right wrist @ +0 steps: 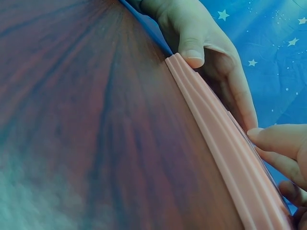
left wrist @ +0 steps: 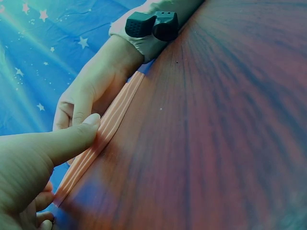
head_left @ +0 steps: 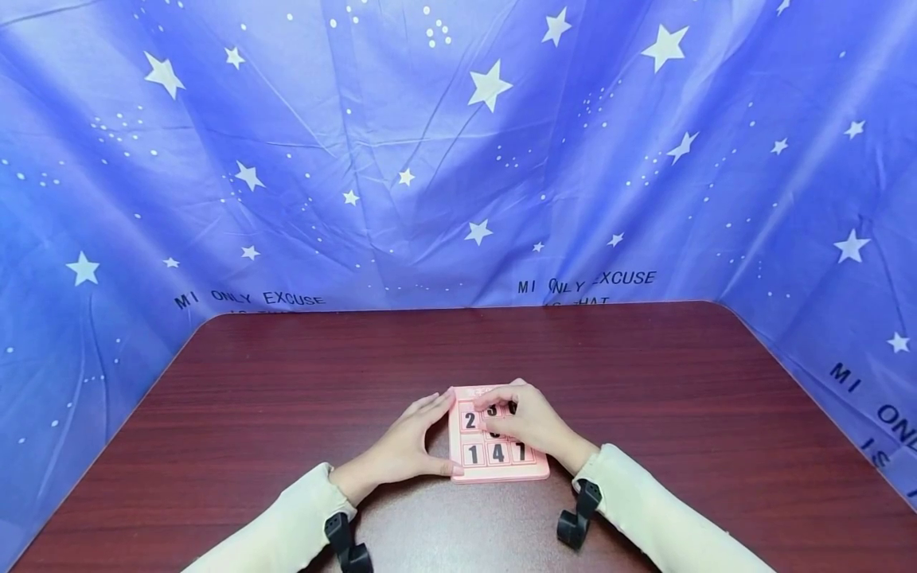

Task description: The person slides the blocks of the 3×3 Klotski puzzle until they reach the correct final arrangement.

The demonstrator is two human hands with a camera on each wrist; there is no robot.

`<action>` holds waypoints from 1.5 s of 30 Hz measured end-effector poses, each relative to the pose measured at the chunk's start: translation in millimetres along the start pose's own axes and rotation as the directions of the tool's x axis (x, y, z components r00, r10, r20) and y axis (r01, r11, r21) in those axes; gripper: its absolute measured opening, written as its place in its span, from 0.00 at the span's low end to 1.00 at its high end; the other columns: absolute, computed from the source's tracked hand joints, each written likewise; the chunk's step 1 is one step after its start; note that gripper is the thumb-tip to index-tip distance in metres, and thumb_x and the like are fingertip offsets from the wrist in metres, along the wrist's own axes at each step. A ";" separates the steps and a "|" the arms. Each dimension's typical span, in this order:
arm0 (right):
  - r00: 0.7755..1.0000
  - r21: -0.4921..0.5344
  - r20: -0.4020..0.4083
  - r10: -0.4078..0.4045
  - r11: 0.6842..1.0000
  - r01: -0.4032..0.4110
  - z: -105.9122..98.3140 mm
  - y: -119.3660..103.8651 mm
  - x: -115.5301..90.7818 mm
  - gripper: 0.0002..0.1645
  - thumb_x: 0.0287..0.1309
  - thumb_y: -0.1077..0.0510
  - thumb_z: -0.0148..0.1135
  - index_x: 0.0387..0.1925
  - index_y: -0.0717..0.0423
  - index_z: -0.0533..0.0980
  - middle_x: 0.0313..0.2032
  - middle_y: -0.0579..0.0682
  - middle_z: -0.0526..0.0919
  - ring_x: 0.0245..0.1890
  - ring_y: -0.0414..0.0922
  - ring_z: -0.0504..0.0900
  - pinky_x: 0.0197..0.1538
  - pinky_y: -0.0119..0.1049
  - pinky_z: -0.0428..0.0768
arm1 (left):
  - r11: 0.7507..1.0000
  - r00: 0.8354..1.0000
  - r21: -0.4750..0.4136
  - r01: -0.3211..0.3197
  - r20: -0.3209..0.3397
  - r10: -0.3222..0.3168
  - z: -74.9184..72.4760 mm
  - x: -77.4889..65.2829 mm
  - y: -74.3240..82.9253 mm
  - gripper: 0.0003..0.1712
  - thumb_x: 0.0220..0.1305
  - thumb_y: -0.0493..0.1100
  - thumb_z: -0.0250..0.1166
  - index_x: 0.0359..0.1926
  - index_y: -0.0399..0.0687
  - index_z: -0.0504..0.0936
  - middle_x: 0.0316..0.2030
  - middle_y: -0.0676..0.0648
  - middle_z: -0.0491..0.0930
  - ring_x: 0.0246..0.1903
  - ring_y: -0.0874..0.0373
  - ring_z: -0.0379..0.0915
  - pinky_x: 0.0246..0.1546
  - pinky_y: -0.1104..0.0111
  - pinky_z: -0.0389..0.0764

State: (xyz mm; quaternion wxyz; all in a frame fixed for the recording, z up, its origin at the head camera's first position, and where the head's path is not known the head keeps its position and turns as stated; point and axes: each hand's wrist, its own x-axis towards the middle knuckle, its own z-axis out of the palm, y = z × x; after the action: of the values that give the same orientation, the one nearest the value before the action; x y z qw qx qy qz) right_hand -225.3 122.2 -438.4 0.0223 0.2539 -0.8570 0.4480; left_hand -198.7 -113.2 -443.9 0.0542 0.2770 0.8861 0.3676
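A pink sliding number puzzle (head_left: 499, 478) lies on the table with black digits on its tiles. My left hand (head_left: 401, 446) holds the puzzle along its left side, thumb at the near left corner and fingertips at the far left corner. The thumb (left wrist: 79, 139) rests on the near edge in the left wrist view. My right hand (head_left: 537, 418) is over the right part of the puzzle, its thumb and index fingertips beside the 2 tile (head_left: 469, 419). It hides some tiles in the upper rows. Tiles 1, 4 and 7 show in the near row.
The dark red wooden table (head_left: 286, 374) extends around the puzzle on all sides. Behind it hangs a blue curtain (head_left: 401, 103) with white stars and lettering. A black wrist device (head_left: 579, 513) sits at the right cuff, and another black device (head_left: 347, 545) at the left cuff.
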 end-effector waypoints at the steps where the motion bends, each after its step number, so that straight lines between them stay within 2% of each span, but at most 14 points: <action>1: 1.000 0.003 0.007 -0.005 1.000 0.005 -0.4 0.5 -0.1 0.13 0.43 0.56 0.74 0.36 0.48 0.85 0.23 0.38 0.76 0.29 0.40 0.68 0.32 0.29 0.68 | 1.000 1.000 0.000 0.001 0.000 -0.001 0.0 0.3 0.0 0.60 0.40 0.58 0.76 0.71 0.44 0.57 0.70 0.45 0.56 0.70 0.46 0.47 0.65 0.47 0.57; 10: 0.996 0.020 0.079 -0.051 0.999 0.050 -1.8 4.6 0.0 0.12 0.43 0.59 0.72 0.34 0.46 0.85 0.32 0.41 0.82 0.36 0.41 0.69 0.39 0.33 0.69 | 1.000 1.000 -0.008 -0.001 0.001 0.001 -1.7 -0.3 1.8 0.60 0.40 0.57 0.76 0.71 0.42 0.57 0.70 0.43 0.56 0.69 0.45 0.48 0.65 0.47 0.56; 17: 0.992 0.006 0.097 -0.076 0.997 0.076 -1.5 5.6 -0.5 0.11 0.42 0.56 0.73 0.33 0.45 0.85 0.32 0.41 0.82 0.35 0.42 0.68 0.39 0.33 0.68 | 1.000 1.000 -0.006 0.003 0.003 -0.003 -1.6 -1.0 2.3 0.59 0.40 0.57 0.76 0.71 0.42 0.57 0.70 0.45 0.57 0.70 0.46 0.47 0.66 0.47 0.56; 23: 0.998 0.039 0.043 -0.034 0.999 0.033 -1.3 3.7 -1.5 0.11 0.45 0.53 0.73 0.35 0.44 0.85 0.28 0.41 0.79 0.34 0.41 0.69 0.36 0.32 0.70 | 1.000 1.000 -0.006 -0.006 -0.001 0.006 -1.9 -2.5 1.5 0.59 0.40 0.57 0.76 0.70 0.42 0.57 0.70 0.44 0.57 0.69 0.45 0.48 0.66 0.47 0.56; 28: 1.000 0.032 -0.013 0.017 0.999 -0.016 -4.5 4.9 -0.3 0.12 0.44 0.52 0.74 0.35 0.42 0.85 0.30 0.40 0.81 0.33 0.40 0.70 0.35 0.31 0.71 | 1.000 1.000 -0.008 -0.017 -0.006 0.017 -1.4 -1.7 0.8 0.59 0.41 0.56 0.76 0.70 0.40 0.57 0.70 0.42 0.57 0.69 0.43 0.49 0.65 0.45 0.56; 35: 0.996 0.062 -0.034 0.088 0.994 -0.086 -11.0 11.5 1.1 0.12 0.47 0.58 0.71 0.37 0.48 0.86 0.33 0.44 0.82 0.37 0.42 0.70 0.39 0.32 0.70 | 1.000 1.000 -0.015 -0.009 -0.003 0.009 0.5 -1.3 0.6 0.59 0.40 0.57 0.76 0.70 0.41 0.57 0.70 0.44 0.57 0.69 0.44 0.48 0.66 0.46 0.56; 39: 0.989 0.056 -0.066 0.133 0.990 -0.130 -14.7 13.8 -0.3 0.12 0.46 0.58 0.72 0.37 0.49 0.86 0.32 0.45 0.81 0.37 0.43 0.70 0.39 0.32 0.70 | 1.000 1.000 -0.018 0.001 0.001 -0.001 0.8 -1.0 1.6 0.60 0.40 0.56 0.77 0.71 0.43 0.57 0.70 0.45 0.56 0.70 0.45 0.47 0.66 0.47 0.55; 45: 0.988 0.034 -0.089 0.123 0.992 -0.121 -17.5 16.1 -2.1 0.14 0.44 0.57 0.74 0.38 0.48 0.86 0.28 0.43 0.79 0.34 0.43 0.69 0.35 0.32 0.68 | 1.000 1.000 -0.016 -0.003 0.001 0.003 -1.0 -0.6 3.3 0.60 0.39 0.56 0.77 0.70 0.42 0.58 0.70 0.46 0.56 0.70 0.45 0.47 0.66 0.46 0.55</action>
State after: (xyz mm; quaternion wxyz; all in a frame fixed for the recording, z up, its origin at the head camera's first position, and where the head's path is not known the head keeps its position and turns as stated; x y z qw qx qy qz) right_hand -234.1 144.2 -440.7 0.0304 0.1806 -0.8626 0.4716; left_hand -197.0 -112.3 -441.0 0.0564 0.2779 0.8827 0.3749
